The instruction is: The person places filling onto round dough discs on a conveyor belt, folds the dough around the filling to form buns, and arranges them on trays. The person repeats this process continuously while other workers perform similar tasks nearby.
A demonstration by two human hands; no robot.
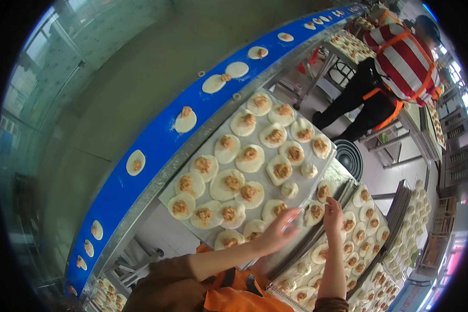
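Observation:
My left hand [280, 232] is over the lower right edge of a pale tray [190, 152]. Its fingers look apart and empty, somewhat blurred. On that tray lie several round dough wrappers, each with a lump of orange-brown filling, such as this filled wrapper [231, 182]. Two closed buns [289, 190] sit near its right side. My right hand [333, 217] is upright just right of the tray, fingers loosely bent and apart with nothing visible in them. Beside its fingertips are one filled wrapper [313, 213] and another [324, 188]; whether they touch is unclear.
A blue conveyor belt [164, 117] curves along the far left, carrying spaced filled wrappers. More filled wrappers lie on a lower tray [343, 239] at right, beyond it rows of pale buns [411, 223]. A co-worker [400, 62] in striped clothes stands upper right near a round black object [348, 158].

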